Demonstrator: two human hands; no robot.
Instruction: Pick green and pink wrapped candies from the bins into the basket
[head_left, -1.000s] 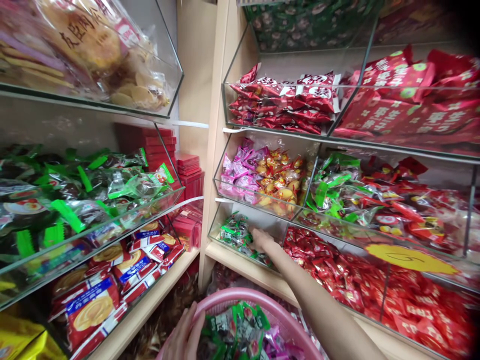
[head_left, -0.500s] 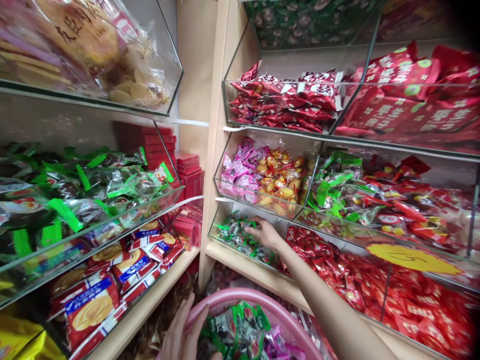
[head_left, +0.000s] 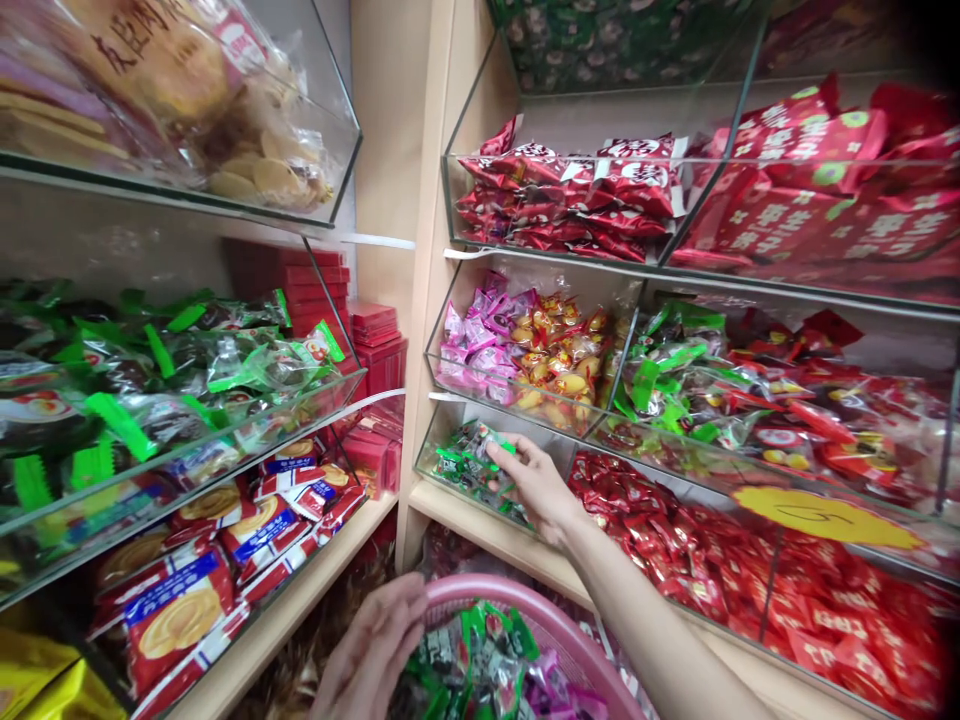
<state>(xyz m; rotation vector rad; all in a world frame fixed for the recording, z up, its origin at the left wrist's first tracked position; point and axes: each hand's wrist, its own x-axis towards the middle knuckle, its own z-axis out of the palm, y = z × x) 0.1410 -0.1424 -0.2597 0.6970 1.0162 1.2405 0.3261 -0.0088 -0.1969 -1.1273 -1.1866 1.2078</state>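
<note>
in a corner of pale wooden shelves (head_left: 431,220), the right hand (head_left: 538,488) curls at green-wrapped candies (head_left: 459,458) inside a low clear bin (head_left: 559,455), its grip unclear, while the left hand (head_left: 379,640), open with fingers extended, is at the pink basket (head_left: 536,597) of wrapped sweets (head_left: 484,655).

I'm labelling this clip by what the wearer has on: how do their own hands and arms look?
Both the left hand and the right hand are gloveless. The right forearm shows no sleeve, watch or bracelet. I see no rings, though blur could hide one.
</note>
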